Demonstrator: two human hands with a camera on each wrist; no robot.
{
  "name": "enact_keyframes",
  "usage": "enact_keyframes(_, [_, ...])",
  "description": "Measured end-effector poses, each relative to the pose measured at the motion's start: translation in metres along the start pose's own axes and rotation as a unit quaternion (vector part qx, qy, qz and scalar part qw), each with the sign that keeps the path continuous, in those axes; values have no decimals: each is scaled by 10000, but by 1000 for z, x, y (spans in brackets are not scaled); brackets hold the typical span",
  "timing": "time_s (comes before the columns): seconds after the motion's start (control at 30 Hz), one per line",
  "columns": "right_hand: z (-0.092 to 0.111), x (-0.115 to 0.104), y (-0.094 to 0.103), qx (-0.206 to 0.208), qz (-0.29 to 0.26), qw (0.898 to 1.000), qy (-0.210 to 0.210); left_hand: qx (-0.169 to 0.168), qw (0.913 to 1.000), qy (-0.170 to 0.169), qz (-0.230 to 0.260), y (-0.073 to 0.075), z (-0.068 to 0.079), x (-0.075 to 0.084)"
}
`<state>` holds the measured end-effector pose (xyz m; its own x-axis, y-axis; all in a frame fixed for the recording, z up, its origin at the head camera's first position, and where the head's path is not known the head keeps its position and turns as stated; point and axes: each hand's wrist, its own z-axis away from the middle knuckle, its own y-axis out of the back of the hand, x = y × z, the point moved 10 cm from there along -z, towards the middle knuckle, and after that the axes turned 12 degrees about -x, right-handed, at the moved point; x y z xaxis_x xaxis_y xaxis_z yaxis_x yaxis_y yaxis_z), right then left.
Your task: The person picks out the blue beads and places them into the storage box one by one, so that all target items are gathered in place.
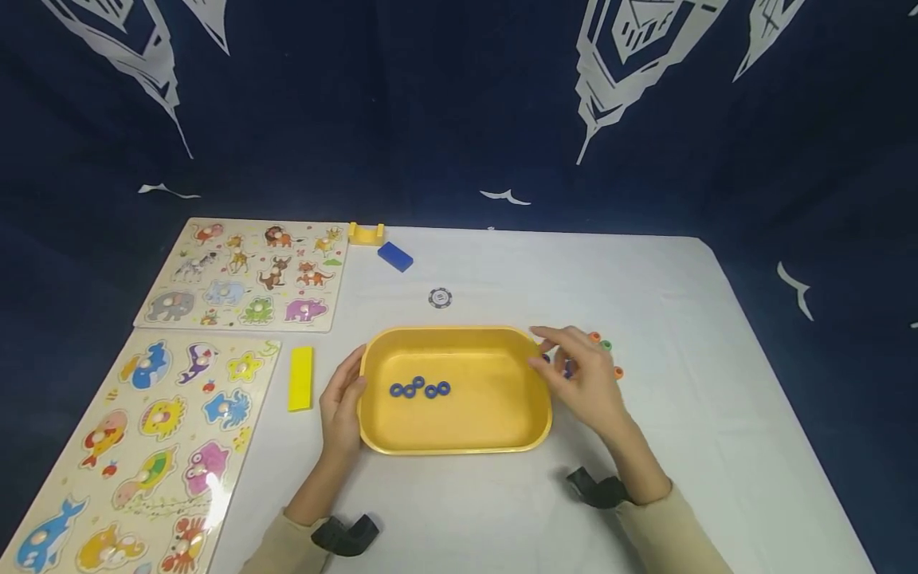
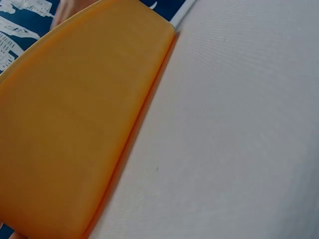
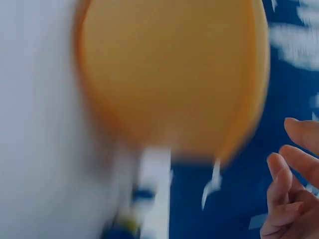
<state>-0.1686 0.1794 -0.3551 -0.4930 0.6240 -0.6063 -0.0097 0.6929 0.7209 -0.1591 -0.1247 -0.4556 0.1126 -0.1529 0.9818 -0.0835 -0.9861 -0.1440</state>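
Note:
A yellow tray (image 1: 459,434) sits in the middle of the white table, with several small blue rings (image 1: 431,391) lying on its floor, left of centre. My left hand (image 1: 343,410) holds the tray's left side, its thumb at the rim. Beyond the right end of the tray hovers my right hand (image 1: 584,383), thumb and fingers bent and apart, with nothing visible between them. In the right wrist view the fingers (image 3: 284,177) stand clear of the tray. Partly hidden behind the right hand are more small rings, orange (image 1: 618,372), green (image 1: 606,345) and blue.
Two animal puzzle boards, one upper (image 1: 237,275) and one lower (image 1: 154,446), lie at the left. A yellow block (image 1: 300,379) rests between the lower board and the tray. Farther back are a yellow bracket-shaped piece (image 1: 366,234), a blue block (image 1: 395,257) and a round chip (image 1: 441,298).

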Motion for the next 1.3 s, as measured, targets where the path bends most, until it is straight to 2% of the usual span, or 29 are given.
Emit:
enact_keyframes(0.07, [15,23,20,444,185,9979,-432,11,10000,-2,-19,0,0,0])
enact_keyframes(0.17, [40,63,37,856,486,9879,-1202,-11,10000,-17,-43,0,0,1])
enact_keyframes(0.3, [69,117,37,1143,799,9730,-1838,-5,10000,-4,2,-1,1,0])
enact_keyframes(0.37, [77,134,33,1195,906,9674,-2041,-6,10000,-11,43,-2,1,1])
enact_keyframes(0.43, [79,136,29,1161,788,9667,-2142,-16,10000,-11,69,-2,1,1])
enact_keyframes(0.6, [72,119,23,801,642,9665,-2351,3,10000,-3,37,-1,2,2])
enact_keyframes(0.83, [68,117,11,382,1373,9552,-2595,-43,10000,-27,-28,-2,1,4])
enact_keyframes(0.97, [68,116,8,247,1544,9520,-2633,-48,9999,-52,-81,-1,1,3])
enact_keyframes(1.17, [67,116,9,342,1516,9530,-2602,-51,9999,-92,-46,0,1,1])
enact_keyframes(1.3, [65,114,16,664,1100,9605,-2468,-63,9999,-120,27,-1,0,1])
